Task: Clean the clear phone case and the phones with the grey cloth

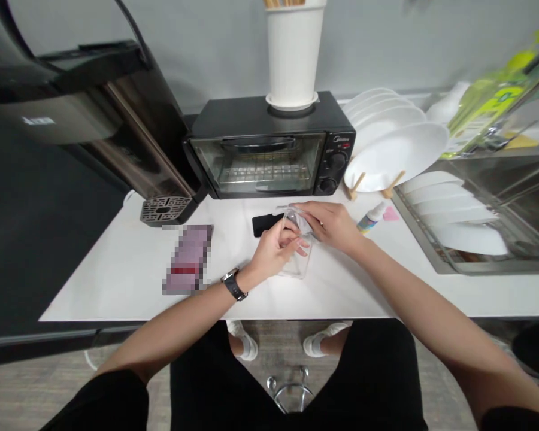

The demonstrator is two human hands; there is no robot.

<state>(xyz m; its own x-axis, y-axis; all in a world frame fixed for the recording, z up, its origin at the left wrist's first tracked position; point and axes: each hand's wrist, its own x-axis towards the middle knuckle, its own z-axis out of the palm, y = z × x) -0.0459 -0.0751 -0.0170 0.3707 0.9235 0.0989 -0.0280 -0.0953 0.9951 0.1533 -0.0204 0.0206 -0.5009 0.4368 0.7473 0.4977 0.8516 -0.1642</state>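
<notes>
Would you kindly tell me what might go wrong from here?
The right hand is near a small spray bottle and might tip it. The left hand is beside a flat black object and could nudge it. The thin clear item between both hands might slip loose.

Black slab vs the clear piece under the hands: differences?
Finish: the black slab is dark and opaque; the clear piece is see-through, its outline barely standing out from the white counter.
Position: the slab is farther from the person, beyond the left hand; the clear piece is nearer, below the hands.
Shared: both show rounded corners, and both are partly hidden, so full size can't be compared.
</notes>
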